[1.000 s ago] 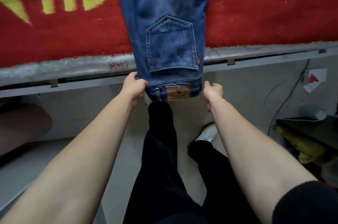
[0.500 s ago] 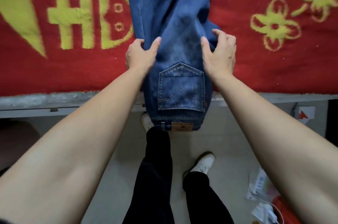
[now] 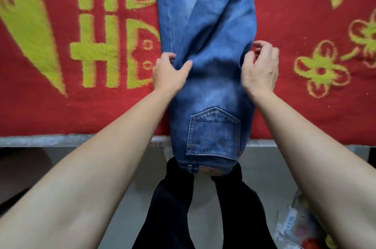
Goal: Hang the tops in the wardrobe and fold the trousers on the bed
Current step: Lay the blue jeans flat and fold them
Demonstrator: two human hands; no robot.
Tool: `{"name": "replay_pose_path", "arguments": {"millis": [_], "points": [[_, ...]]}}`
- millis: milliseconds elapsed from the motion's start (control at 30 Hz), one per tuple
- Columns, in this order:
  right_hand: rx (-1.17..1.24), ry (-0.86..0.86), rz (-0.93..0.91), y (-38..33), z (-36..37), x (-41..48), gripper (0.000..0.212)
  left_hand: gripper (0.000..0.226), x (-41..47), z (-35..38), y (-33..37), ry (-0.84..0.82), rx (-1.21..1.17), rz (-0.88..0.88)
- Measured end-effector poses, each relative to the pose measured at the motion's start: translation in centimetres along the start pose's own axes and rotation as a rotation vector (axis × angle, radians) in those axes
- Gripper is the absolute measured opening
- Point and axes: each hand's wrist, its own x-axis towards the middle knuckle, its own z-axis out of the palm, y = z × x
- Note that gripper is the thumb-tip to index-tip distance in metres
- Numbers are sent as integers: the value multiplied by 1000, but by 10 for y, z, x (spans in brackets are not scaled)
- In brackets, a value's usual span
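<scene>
Blue jeans (image 3: 207,35) lie lengthwise on the bed, folded leg on leg, back pocket up. Their waistband hangs over the bed's front edge. My left hand (image 3: 168,73) grips the jeans' left edge above the pocket, thumb on top of the denim. At the right edge is my right hand (image 3: 260,71), its thumb on the denim and its curled fingers just past the edge, slightly blurred. No tops or wardrobe are in view.
A red blanket (image 3: 61,106) with yellow-green patterns covers the bed. The grey bed rail (image 3: 81,140) runs across below it. My legs in black trousers (image 3: 173,208) stand on the pale floor. Plastic wrappers (image 3: 293,224) lie at the lower right.
Both hands left the waistband and moved up the jeans to grasp the two side edges above the pocket. The view has closed in on the bed.
</scene>
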Motion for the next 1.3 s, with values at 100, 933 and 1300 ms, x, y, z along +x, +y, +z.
{"name": "replay_pose_path", "arguments": {"millis": [100,933,1300], "points": [[45,32,-61,-10,6,37,46,62,25,2,36,79,156,74],[-4,-69,-465,-4,53,139,49,33,113,3,70,-238,-423,-260],[-139,-131,-531,-39,54,140,56,22,114,-24,43,9,-703,-181]]}}
